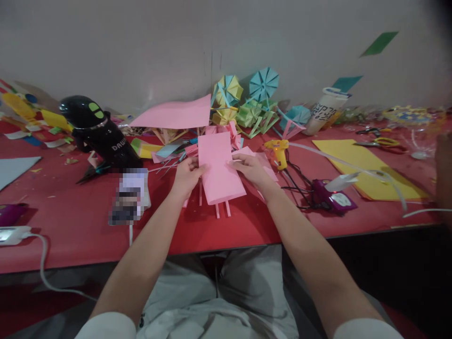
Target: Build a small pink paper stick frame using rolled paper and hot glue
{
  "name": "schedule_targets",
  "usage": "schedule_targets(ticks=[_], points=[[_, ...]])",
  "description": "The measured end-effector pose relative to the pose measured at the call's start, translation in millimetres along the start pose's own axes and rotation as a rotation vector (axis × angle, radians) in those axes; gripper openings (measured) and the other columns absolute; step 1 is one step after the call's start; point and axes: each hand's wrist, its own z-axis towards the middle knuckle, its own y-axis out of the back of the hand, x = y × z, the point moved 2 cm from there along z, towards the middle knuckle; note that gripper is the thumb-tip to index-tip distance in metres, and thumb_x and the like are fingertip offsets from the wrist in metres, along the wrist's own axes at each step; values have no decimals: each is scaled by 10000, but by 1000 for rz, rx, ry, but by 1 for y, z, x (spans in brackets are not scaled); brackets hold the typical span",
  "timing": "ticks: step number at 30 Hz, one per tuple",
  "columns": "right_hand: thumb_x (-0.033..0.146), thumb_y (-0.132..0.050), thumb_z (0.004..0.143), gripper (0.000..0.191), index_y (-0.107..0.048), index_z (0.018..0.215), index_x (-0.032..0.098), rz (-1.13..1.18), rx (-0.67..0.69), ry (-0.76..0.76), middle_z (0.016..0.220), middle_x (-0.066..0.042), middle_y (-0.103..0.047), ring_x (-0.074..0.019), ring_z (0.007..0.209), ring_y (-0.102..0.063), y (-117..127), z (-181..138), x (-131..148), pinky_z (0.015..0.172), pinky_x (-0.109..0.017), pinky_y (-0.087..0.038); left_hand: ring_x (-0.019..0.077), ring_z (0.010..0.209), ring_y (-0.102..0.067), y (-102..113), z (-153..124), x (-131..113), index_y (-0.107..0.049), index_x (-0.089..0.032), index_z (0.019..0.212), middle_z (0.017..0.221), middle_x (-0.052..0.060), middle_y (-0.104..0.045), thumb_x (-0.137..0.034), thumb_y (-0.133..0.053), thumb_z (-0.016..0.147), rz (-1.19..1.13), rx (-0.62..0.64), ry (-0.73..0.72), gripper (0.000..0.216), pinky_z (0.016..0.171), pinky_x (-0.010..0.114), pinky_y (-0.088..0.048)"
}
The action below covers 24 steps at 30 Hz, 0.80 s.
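Note:
A folded sheet of pink paper is held up before me over the red table, its long sides running away from me. My left hand grips its left edge, thumb on top and fingers curled underneath. On the opposite edge my right hand pinches it the same way. Narrow pink paper strips stick out below its near end. Behind it lie more pink paper pieces, partly covered by the sheet. To the right of my right hand is a yellow glue gun.
A purple power strip with cables sits at right, near yellow paper and scissors. A black figure, pliers and a phone are at left. Folded-paper umbrellas and a cup stand along the wall.

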Motion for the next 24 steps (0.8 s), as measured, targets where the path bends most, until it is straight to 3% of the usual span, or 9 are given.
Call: schedule_targets(ticks=[11,18,24], points=[[467,-805,649,319,-639,663,194,-2,4,47,690,27,-584,-114,681,-529,-1,-1,1,687,-273,-435,251,901,-702,-3,0,-1,-655,-115,955,898,102,-739,-278,-837,586,-28,59,25,442,895,430,-535],[482,-778,652,307,-683,733,201,75,9,-53,769,-5,-654,-135,718,-565,0,-3,1,672,-271,-433,230,962,-685,1,3,3,-621,-137,1020,1033,107,-723,-326,-797,648,-81,-3,19,453,900,407,-534],[405,-792,634,240,-699,732,207,-15,-41,4,742,7,-647,-124,687,-547,7,1,-3,691,-284,-440,216,955,-671,-2,1,0,-619,-159,1031,1041,93,-702,-314,-781,691,-95,16,81,408,841,372,-549]])
